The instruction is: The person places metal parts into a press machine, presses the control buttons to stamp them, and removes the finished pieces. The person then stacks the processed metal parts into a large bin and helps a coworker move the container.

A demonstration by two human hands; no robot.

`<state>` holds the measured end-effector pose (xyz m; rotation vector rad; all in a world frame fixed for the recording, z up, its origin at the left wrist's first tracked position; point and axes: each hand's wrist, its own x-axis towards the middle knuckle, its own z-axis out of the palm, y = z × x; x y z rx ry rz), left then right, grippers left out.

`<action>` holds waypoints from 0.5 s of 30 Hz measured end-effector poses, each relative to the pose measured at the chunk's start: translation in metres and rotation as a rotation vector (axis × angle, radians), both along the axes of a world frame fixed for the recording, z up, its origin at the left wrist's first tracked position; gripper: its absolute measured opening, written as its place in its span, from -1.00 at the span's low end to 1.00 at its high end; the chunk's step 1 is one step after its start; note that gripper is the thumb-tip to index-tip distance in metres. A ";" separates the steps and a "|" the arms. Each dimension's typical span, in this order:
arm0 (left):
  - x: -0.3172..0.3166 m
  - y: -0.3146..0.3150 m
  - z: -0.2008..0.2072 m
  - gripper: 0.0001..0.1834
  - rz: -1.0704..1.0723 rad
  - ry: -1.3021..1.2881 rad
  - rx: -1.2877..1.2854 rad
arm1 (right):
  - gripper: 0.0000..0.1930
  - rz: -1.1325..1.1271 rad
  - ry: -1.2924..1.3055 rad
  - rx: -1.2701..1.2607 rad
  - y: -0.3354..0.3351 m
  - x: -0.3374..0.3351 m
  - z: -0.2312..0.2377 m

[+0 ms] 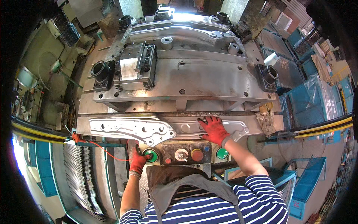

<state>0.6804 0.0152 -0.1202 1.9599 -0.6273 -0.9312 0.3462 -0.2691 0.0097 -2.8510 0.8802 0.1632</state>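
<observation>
My right hand (215, 130), in a red glove, lies with spread fingers on a long stamped metal part (185, 128) at the front ledge of the press. To its left, more silvery stamped parts (130, 127) with round holes are layered on the same ledge, overlapping the long one. My left hand (138, 162), also red-gloved, is at the left green push button (150, 156) on the control panel; its thumb points up and a finger reaches onto the button. Below my right wrist is the right green push button (222, 153), untouched.
Beyond the ledge stands a large steel die (209, 78) with guide bushings (100, 71) and another stamped part (179, 34) at its back. A rag (265, 121) hangs at right. A bin of stacked metal parts (84, 179) stands lower left. Yellow-black bars (324, 127) flank the press.
</observation>
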 end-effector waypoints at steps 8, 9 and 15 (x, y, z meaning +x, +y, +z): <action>-0.029 0.004 0.028 0.12 0.028 -0.184 -0.183 | -0.12 0.111 0.095 0.026 -0.012 -0.016 0.004; -0.033 0.006 0.036 0.07 0.010 -0.275 -0.116 | -0.15 0.155 0.076 -0.004 -0.012 -0.019 0.006; -0.052 0.014 0.124 -0.08 -0.013 -0.732 -0.180 | -0.18 0.008 -0.069 -0.035 0.005 -0.074 0.068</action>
